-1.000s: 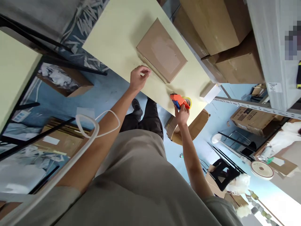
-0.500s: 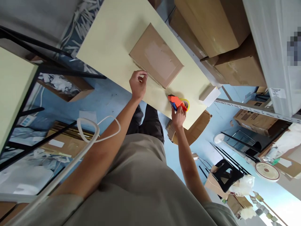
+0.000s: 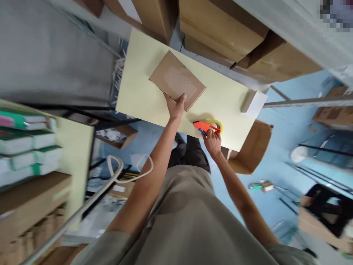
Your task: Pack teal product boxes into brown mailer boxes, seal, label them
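Observation:
A flat brown cardboard box (image 3: 179, 79), with tape across its top, is at the near-middle of the pale yellow table (image 3: 140, 95). My left hand (image 3: 175, 106) grips the box's near edge, thumb on top and the other fingers partly hidden beneath or behind it. My right hand (image 3: 213, 141) is closed on the handle of an orange tape dispenser (image 3: 205, 126) with a roll of yellow tape, at the table's near edge to the right of the box.
A white box (image 3: 255, 103) stands at the table's right end. Large cartons (image 3: 220, 29) line the far side. An open carton (image 3: 250, 147) is on the floor at the right. At the left, green-and-white packs (image 3: 30, 147) are stacked; a white looped stand (image 3: 116, 173) is beside my left arm.
My left hand has gone from a pinch beside the box to a grip on its near edge. The right hand keeps the tape dispenser. The whole view has turned and shifted.

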The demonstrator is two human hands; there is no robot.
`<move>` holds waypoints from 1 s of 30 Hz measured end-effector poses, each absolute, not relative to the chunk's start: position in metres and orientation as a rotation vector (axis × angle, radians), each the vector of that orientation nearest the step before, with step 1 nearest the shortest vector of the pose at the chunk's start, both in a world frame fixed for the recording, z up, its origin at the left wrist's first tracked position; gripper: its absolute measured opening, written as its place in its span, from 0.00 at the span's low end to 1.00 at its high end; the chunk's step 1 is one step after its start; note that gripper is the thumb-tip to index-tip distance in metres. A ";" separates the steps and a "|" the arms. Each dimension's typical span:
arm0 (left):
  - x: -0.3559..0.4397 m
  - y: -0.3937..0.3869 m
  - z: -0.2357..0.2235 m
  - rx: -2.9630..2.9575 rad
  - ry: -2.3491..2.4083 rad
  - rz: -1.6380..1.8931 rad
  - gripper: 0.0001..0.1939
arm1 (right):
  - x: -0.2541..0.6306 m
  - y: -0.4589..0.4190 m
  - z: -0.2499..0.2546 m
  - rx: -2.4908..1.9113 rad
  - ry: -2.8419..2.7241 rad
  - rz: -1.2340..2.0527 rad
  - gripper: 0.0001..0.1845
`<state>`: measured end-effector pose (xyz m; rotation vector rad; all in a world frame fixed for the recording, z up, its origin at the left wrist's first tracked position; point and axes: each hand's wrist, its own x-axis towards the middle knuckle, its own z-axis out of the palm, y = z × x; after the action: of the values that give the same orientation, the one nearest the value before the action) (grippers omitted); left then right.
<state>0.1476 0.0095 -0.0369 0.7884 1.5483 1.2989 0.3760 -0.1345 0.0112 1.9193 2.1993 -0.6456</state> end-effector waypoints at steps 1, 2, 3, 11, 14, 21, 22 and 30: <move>0.132 0.012 -0.039 0.805 1.581 1.311 0.59 | 0.365 -0.136 0.009 1.870 2.257 -0.637 0.21; 0.117 0.014 -0.039 0.838 1.588 1.281 0.60 | 0.352 -0.137 0.007 1.825 2.308 -0.636 0.20; 0.101 0.015 -0.038 0.880 1.580 1.229 0.61 | 0.338 -0.138 0.006 1.785 2.346 -0.643 0.20; 0.049 0.020 -0.018 1.061 1.539 0.940 0.58 | 0.299 -0.156 0.026 1.756 2.296 -0.790 0.19; 0.050 0.020 -0.019 1.097 1.526 0.902 0.59 | 0.349 -0.179 0.031 1.817 2.209 -0.754 0.18; 0.043 0.026 -0.014 1.175 1.485 0.779 0.63 | 0.446 -0.129 0.011 2.055 2.142 -0.535 0.27; 0.042 0.028 -0.012 1.178 1.468 0.763 0.63 | 0.446 -0.109 0.008 2.062 2.169 -0.523 0.29; 0.028 0.045 0.010 1.146 1.345 0.570 0.65 | 0.404 -0.007 -0.002 1.927 2.314 -0.527 0.30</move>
<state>0.0279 0.0455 0.0104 1.1459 1.3453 0.5703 0.4039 -0.0074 -0.0015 1.9266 2.3143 -0.5269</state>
